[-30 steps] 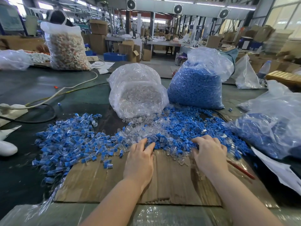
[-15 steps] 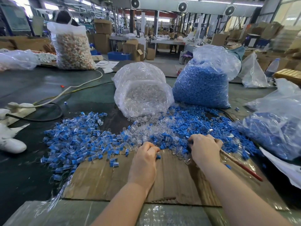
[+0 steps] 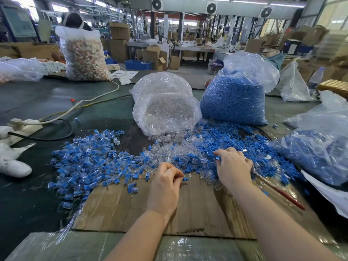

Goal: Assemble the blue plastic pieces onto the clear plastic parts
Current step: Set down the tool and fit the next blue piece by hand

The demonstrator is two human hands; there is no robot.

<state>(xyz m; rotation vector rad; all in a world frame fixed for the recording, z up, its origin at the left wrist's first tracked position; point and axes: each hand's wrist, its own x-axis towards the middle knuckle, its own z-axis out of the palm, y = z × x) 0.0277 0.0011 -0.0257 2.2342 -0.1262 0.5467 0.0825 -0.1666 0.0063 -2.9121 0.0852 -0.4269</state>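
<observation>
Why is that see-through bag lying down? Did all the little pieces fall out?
The clear bag lies tipped on its side, mouth toward the person, and clear parts have spilled from it onto the table. Loose blue pieces lie scattered below the upright blue bag. It looks like a handy working heap, not an accident.

Bright daylight floods in from windows ahead of me; the bags [image 3: 165,102] glare, and the far right edge smears and bends.
</observation>
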